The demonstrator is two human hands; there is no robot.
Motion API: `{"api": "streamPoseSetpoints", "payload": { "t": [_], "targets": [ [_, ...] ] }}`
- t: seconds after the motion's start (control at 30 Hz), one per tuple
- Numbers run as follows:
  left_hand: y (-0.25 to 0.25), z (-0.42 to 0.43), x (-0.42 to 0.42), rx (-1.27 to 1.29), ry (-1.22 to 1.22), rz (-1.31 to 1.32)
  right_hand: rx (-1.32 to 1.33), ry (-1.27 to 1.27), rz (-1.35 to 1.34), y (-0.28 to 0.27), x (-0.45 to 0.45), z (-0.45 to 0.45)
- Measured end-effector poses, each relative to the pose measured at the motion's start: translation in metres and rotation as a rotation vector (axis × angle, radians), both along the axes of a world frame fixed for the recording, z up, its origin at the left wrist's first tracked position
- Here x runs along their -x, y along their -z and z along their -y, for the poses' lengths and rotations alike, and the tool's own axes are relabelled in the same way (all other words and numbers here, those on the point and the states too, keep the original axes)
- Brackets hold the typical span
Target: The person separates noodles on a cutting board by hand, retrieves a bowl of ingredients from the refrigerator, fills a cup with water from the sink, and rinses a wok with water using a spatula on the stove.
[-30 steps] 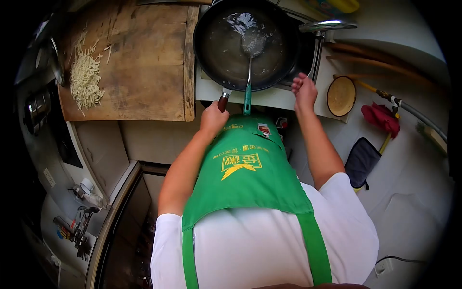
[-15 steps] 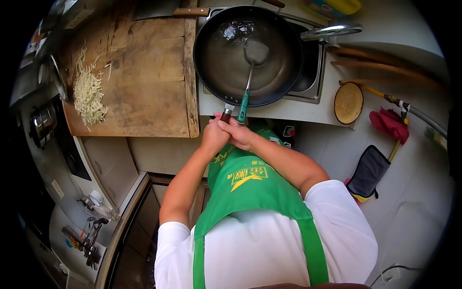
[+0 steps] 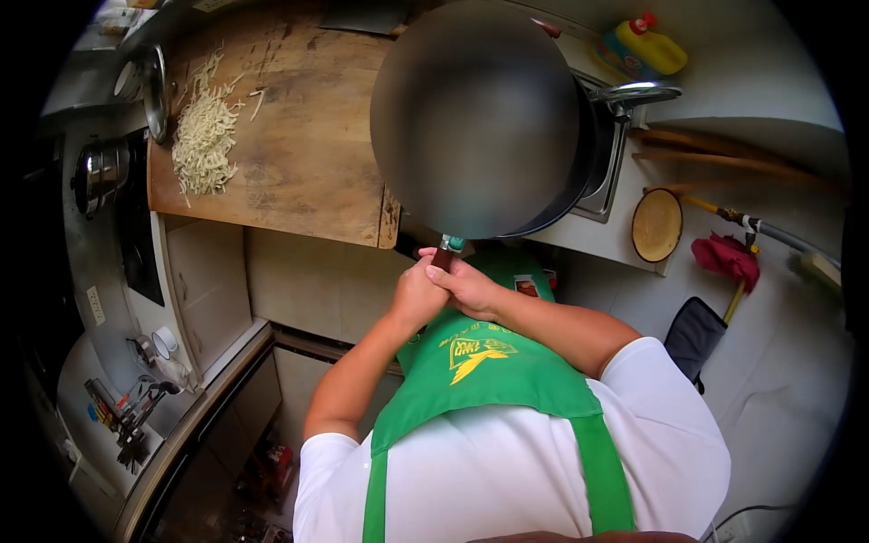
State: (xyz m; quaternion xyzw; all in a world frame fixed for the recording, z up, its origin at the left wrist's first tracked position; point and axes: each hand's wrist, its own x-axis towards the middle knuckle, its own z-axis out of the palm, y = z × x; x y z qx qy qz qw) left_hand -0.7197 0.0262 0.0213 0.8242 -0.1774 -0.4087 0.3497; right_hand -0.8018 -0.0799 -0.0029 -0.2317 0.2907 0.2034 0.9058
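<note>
Both hands are wrapped round the dark red-brown handle [image 3: 443, 257] of a large black wok [image 3: 585, 195], in front of the green apron. My left hand [image 3: 422, 291] closes on the handle from the left, and my right hand [image 3: 472, 288] overlaps it from the right. A blurred round patch hides the inside of the wok. Just above the hands a bit of the ladle's green handle [image 3: 455, 243] shows at the wok's near edge; the rest of it is hidden.
Cut noodles [image 3: 205, 143] lie on a wooden board [image 3: 308, 136] at the left. Right of the wok are a faucet [image 3: 638, 92], a sink edge [image 3: 601, 201] and an enamel basin [image 3: 657, 225]. A yellow bottle [image 3: 641, 50] stands at the back.
My right hand, apart a second ago, came across to the wok handle beside my left. The wok now sits nearer the body, over the counter's front edge. The view has shifted.
</note>
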Motion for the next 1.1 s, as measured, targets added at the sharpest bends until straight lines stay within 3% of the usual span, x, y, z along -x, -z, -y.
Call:
{"api": "streamPoseSetpoints", "payload": {
  "t": [0.33, 0.5, 0.53, 0.63, 0.77, 0.83, 1.1],
  "targets": [
    [-0.077, -0.120, -0.017, 0.125, -0.180, -0.145, 0.192, -0.135, 0.027, -0.067, -0.032, -0.111],
    [-0.078, -0.203, -0.014, 0.258, -0.266, 0.038, 0.154, -0.150, 0.070, -0.090, -0.044, -0.184],
    [-0.072, -0.240, -0.035, 0.283, -0.361, 0.159, 0.164, -0.243, 0.121, -0.094, -0.083, -0.215],
    [-0.100, -0.292, -0.046, 0.239, -0.420, 0.134, 0.105, -0.361, 0.097, -0.114, -0.103, -0.262],
    [-0.110, -0.350, -0.077, 0.239, -0.653, 0.068, 0.119, -0.578, 0.137, -0.116, -0.160, -0.322],
    [-0.110, -0.379, -0.094, 0.196, -0.744, -0.089, 0.099, -0.667, 0.180, -0.098, -0.187, -0.351],
    [-0.083, -0.501, -0.190, 0.076, -1.034, 0.007, -0.043, -0.936, 0.185, -0.069, -0.328, -0.490]
  ]
}}
